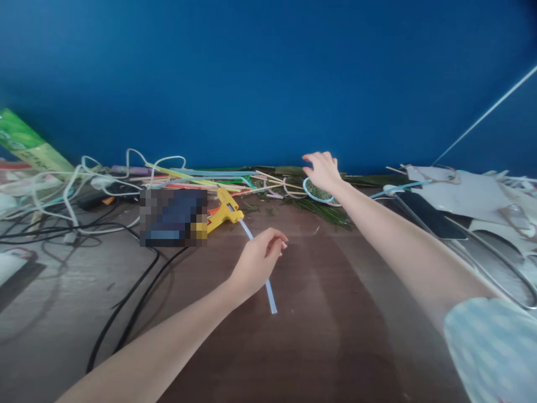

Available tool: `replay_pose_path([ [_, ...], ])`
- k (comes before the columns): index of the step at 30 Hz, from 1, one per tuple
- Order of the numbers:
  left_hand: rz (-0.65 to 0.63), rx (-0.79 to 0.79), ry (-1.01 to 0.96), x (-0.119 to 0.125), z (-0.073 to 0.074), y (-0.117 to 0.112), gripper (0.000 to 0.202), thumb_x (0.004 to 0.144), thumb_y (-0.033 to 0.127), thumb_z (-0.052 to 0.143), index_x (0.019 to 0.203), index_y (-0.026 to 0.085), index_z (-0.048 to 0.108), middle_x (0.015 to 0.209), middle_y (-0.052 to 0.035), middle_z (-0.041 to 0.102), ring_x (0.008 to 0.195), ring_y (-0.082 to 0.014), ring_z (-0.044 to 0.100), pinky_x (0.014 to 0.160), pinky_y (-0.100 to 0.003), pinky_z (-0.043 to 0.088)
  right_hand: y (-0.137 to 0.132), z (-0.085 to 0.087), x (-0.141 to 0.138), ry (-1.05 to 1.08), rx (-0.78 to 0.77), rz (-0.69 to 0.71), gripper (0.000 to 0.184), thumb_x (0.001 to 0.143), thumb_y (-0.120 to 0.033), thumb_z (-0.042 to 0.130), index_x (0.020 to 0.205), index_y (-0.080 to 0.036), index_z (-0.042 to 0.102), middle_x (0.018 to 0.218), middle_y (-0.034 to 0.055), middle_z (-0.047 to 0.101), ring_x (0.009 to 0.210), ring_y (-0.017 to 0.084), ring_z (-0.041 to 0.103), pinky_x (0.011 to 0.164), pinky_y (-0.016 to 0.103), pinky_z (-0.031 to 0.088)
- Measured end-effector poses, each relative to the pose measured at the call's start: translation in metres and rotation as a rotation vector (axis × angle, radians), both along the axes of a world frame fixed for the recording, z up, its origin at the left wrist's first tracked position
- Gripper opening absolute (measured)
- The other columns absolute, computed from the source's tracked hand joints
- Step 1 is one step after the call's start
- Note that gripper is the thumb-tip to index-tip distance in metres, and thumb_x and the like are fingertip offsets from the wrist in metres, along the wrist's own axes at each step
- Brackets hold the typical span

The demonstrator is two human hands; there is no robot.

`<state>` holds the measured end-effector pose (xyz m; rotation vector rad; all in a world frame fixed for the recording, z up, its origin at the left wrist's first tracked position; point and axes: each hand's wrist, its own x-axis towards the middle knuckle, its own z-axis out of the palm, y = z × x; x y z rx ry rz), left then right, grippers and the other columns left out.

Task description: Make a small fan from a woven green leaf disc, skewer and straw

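My left hand (260, 256) hovers above the middle of the brown table, its fingers curled in toward the thumb. Whatever it pinches, if anything, is too small to make out. Beneath it runs a long pale glue stick (272, 296), which sticks out of the back of a yellow glue gun (226, 210). My right hand (324, 170) is stretched far forward with fingers apart and nothing visible in them. Just below that hand lie a light blue ring (311, 196) and green needle-like sprigs (333, 214) at the table's back edge.
Left of the glue gun is a dark, partly pixelated box (176, 218). Black cables (136, 302) and tangled white cords (75, 196) spread over the left side. Coloured sticks (188, 179) lie along the blue wall (268, 84). A phone (432, 215) and white sheets (470, 193) are at right.
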<state>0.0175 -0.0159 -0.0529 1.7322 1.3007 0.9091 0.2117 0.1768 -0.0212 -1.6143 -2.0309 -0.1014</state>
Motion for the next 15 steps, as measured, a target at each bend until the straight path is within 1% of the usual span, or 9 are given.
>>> replay_pose_path([
  [3,-0.004,-0.002,0.024,-0.001,0.002,-0.001,0.017,0.084,0.022,0.038,0.085,0.020,0.055,0.080,-0.0014,0.063,0.068,-0.0132,0.060,0.064,-0.026,0.045,0.011,-0.006,-0.019,0.013,-0.037,-0.004,0.018,0.072,-0.010,0.054,0.086,-0.017,0.063,0.098,0.0122,0.063,0.102,0.033,0.047,0.082,0.050,0.035],
  [6,-0.013,-0.005,0.019,-0.001,0.003,-0.002,0.017,0.085,0.022,0.038,0.085,0.020,0.055,0.080,-0.0012,0.063,0.069,-0.0135,0.060,0.064,-0.026,0.045,0.016,-0.006,-0.025,0.051,-0.038,-0.026,0.016,0.071,-0.008,0.052,0.079,-0.017,0.062,0.089,0.0107,0.065,0.098,0.031,0.051,0.082,0.050,0.036],
  [8,-0.015,-0.008,0.011,-0.001,0.003,-0.002,0.018,0.085,0.021,0.037,0.085,0.020,0.055,0.079,-0.0010,0.063,0.069,-0.0135,0.060,0.065,-0.026,0.045,0.017,0.000,-0.023,0.077,-0.048,-0.034,0.014,0.071,-0.009,0.052,0.078,-0.017,0.062,0.087,0.0101,0.065,0.093,0.029,0.054,0.082,0.048,0.037],
  [11,-0.020,-0.010,0.013,-0.002,0.003,-0.002,0.019,0.085,0.022,0.036,0.086,0.020,0.055,0.079,-0.0013,0.063,0.069,-0.0135,0.060,0.065,-0.026,0.045,0.017,0.013,-0.016,0.113,-0.073,-0.028,0.012,0.073,-0.013,0.054,0.081,-0.016,0.063,0.086,0.0096,0.067,0.084,0.024,0.059,0.077,0.040,0.042],
  [13,-0.033,0.002,0.018,-0.002,0.001,-0.002,0.019,0.086,0.022,0.036,0.086,0.020,0.055,0.080,-0.0013,0.063,0.070,-0.0134,0.059,0.066,-0.026,0.044,0.018,0.019,-0.011,0.126,-0.087,-0.009,0.014,0.075,-0.016,0.054,0.085,-0.015,0.063,0.088,0.0092,0.067,0.082,0.021,0.060,0.075,0.035,0.044],
  [15,-0.042,0.012,0.024,-0.003,0.000,-0.002,0.020,0.086,0.022,0.035,0.086,0.021,0.054,0.080,-0.0011,0.063,0.070,-0.0134,0.059,0.067,-0.026,0.044,0.018,0.022,-0.008,0.119,-0.104,0.015,0.014,0.074,-0.017,0.056,0.085,-0.014,0.064,0.090,0.0087,0.067,0.083,0.019,0.060,0.075,0.032,0.045],
])
